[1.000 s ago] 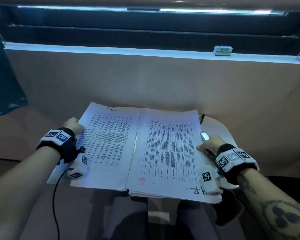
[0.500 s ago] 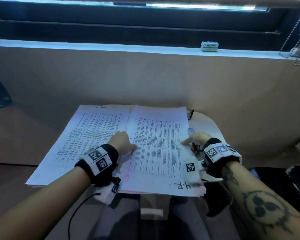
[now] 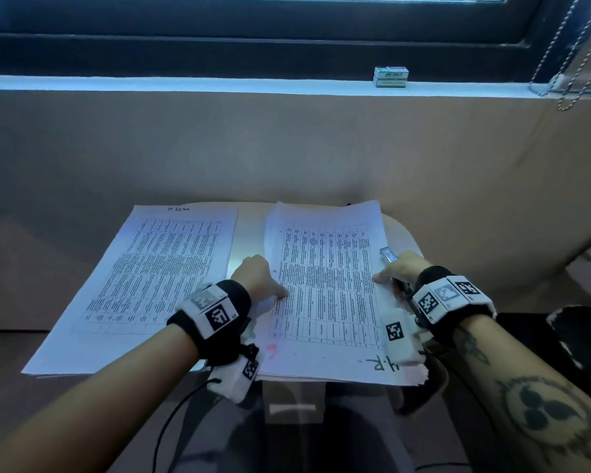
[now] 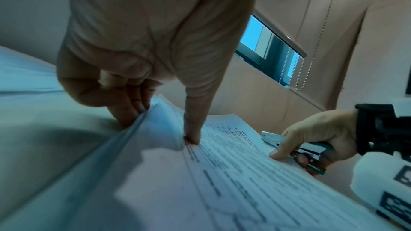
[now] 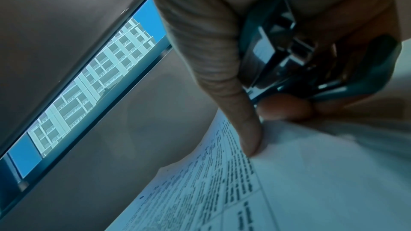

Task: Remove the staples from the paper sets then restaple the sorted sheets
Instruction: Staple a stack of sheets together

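Two paper sets side by side on a small table (image 3: 403,233), long axes running away from the body. Right-hand stack (image 3: 328,285) directly between the hands; left-hand stack (image 3: 157,268) apart from it across a bare strip, untouched. Left hand (image 3: 256,278) at the right stack's inner long edge: thumb pressed on the top page, fingers (image 4: 133,106) curled under the lifted edge, pinching several sheets (how many, impossible to tell). Right hand (image 3: 400,271) at the outer long edge, wrapped around a stapler (image 4: 298,148), metal nose pointing away, thumb stretched out and pressing the page flat. Stapler thus nearest the stack's far right corner, so likely the right hand's job to reach any corner along that edge, the left steadying or lifting.

Legible writing: "H.R" handwritten at the near edge of the right stack, upside down from here; a red mark near its near-left corner. Short handwritten note atop the left stack, unreadable. Small green-and-white box (image 3: 391,76) on the windowsill (image 3: 185,86), print too small to read.
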`<state>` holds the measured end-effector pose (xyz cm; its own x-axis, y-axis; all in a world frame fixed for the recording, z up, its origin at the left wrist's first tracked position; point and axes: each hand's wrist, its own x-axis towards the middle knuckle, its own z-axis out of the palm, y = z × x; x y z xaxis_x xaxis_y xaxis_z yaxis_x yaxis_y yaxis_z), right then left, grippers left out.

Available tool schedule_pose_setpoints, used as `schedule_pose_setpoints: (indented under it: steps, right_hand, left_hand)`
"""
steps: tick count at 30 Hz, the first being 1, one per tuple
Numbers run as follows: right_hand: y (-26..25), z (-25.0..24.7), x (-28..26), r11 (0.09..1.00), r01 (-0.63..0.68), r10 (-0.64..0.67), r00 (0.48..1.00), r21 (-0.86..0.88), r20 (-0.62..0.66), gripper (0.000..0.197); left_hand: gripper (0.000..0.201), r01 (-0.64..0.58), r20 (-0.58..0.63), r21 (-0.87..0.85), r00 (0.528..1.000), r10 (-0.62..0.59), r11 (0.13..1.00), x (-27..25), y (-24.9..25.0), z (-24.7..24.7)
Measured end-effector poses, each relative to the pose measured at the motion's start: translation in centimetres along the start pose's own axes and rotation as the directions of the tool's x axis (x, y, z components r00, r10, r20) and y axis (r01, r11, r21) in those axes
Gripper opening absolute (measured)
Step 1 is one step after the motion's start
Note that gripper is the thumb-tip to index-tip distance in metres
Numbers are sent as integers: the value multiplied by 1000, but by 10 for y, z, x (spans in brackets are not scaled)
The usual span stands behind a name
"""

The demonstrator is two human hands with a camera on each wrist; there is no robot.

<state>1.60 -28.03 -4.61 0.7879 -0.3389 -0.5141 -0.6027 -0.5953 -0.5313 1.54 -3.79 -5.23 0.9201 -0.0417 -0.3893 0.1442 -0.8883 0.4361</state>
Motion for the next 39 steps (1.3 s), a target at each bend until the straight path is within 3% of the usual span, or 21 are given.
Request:
schedule_pose_setpoints:
  steps: [3,7,10,13,17,19,22,25,30,39]
  right_hand:
    - [1,-1,3,1000,21,-21,1000,5,-20,26]
    - [8,-2,-1,998,52,-53,998,-39,-41,30]
    - [13,4,-2,987,115,-128,985,-113,-113,41]
    - [13,8,-3,972,178,-204,963,-154,-175,36]
    - [11,6,-2,968,175,-200,971,-182,-131,36]
    - [13,4,0,969,180,-202,973,-172,-116,42]
    - [16,1,0,966,188,-209,971,-176,-114,43]
    - [19,4,2,951,204,-216,976,-232,-26,39]
    - [23,5,5,932,260,-264,964,-253,17,60]
    - [28,9,9,919,272,-280,960,-285,14,62]
  left_hand:
    - [39,16,30,-124,999,-12,992,5,-6,0]
    - [48,11,-50,-203,999,-22,979,3,-8,1]
    - [42,19,-96,-226,994,-41,974,2,-10,2]
    - [37,34,-95,-313,993,-66,949,3,-14,1]
    - [31,52,-19,-327,998,-62,943,-1,-11,0]
    - [26,24,-41,-314,998,-39,949,-1,-4,-4]
    - [54,2,-127,-319,991,-45,948,9,10,-10]
    - [50,43,-141,-335,985,-96,941,19,25,-14]
    - [54,142,-93,-377,977,-190,915,33,35,-9]
    - [42,101,-156,-274,977,-148,956,45,47,-8]
